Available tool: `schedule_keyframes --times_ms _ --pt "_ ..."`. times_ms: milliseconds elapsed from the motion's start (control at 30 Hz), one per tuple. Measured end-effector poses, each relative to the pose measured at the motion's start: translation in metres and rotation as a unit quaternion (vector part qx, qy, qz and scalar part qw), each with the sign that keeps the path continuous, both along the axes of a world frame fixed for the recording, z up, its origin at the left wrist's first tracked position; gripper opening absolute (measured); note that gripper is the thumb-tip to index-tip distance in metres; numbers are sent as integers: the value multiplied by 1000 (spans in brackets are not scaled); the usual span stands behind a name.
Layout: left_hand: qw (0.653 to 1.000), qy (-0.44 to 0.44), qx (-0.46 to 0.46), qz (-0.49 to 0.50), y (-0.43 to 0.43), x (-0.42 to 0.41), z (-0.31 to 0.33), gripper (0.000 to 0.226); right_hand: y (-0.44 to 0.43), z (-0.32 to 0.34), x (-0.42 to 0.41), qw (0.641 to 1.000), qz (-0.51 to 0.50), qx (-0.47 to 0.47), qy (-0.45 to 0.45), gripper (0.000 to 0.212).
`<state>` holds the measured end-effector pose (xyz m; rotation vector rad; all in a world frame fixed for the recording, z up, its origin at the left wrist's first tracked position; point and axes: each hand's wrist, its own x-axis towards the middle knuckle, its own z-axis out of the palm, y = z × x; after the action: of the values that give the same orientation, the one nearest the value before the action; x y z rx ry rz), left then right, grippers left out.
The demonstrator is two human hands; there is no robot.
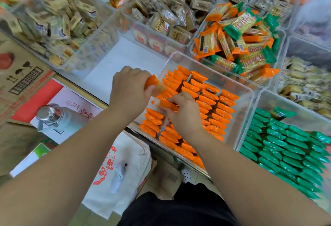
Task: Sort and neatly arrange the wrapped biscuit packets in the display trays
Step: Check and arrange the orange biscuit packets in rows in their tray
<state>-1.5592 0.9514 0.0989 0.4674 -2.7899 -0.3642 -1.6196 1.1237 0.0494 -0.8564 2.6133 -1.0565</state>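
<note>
A clear tray (243, 100) in front of me holds orange biscuit packets standing in neat rows (211, 103). My left hand (129, 89) grips an orange packet (155, 85) above the tray's near-left corner. My right hand (184, 114) pinches another orange packet (165, 104) lying across the rows. To the right, a second clear tray (265, 103) holds green packets in rows (286, 146). Behind them, a tray (192, 50) carries a loose heap of mixed orange and green packets (240, 42).
Trays of beige and brown wrapped biscuits (59, 19) fill the back. A cardboard box (19, 64) and a steel-capped flask (52, 116) sit at the left below the shelf edge. A white bag with red print (116, 168) lies beneath my arms.
</note>
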Motion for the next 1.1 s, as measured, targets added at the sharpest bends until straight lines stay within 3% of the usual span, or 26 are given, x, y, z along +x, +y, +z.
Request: schedule_keyframes --times_ms 167,300,400,533,700,900,1100 --pt "977 79 156 119 7 38 8 22 -13 -10 4 992 34 119 39 22" --pt "902 135 321 256 17 78 8 13 -16 -22 11 976 70 187 87 20" --pt "852 158 400 299 30 96 4 10 -17 -29 13 965 86 215 121 25" --pt "843 133 415 317 39 109 -3 12 -12 -26 13 965 116 202 123 21" --pt "840 129 420 318 37 113 -2 14 -4 -15 8 986 125 115 -6 38" --pt "831 127 445 308 40 111 -2 14 -4 -13 7 973 136 186 -17 57" --pt "828 107 465 295 50 109 3 12 6 -1 10 973 139 183 -7 48"
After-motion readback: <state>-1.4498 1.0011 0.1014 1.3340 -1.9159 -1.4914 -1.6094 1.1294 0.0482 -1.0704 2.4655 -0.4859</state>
